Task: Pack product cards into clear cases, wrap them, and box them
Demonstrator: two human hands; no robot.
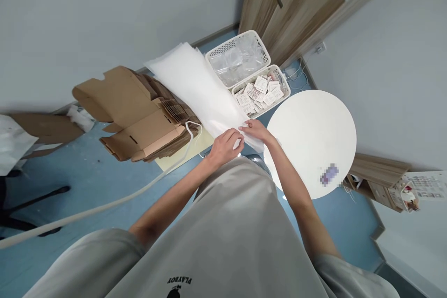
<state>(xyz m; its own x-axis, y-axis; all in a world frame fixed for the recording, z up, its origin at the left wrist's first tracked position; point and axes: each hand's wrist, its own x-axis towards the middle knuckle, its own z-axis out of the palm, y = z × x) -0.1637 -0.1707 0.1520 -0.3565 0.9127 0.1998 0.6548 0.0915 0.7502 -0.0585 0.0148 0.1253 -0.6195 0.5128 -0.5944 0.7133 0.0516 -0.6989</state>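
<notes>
A stack of thin white foam sheets (197,84) slants down to my body, its near end under my hands. My left hand (226,146) is closed at the near edge, fingers curled and fingertips pinched on the top sheet. Close by on the right, my right hand (257,131) grips the same edge between thumb and fingers. Part of the sheet hangs below that hand. My fingers partly hide the exact grip.
Flattened brown cardboard boxes (129,107) are piled to the left. Behind stand a white basket of clear plastic bags (211,56) and a white basket of small cards (284,84). A round white table (314,135) is at right; a pale tube (139,191) crosses the left.
</notes>
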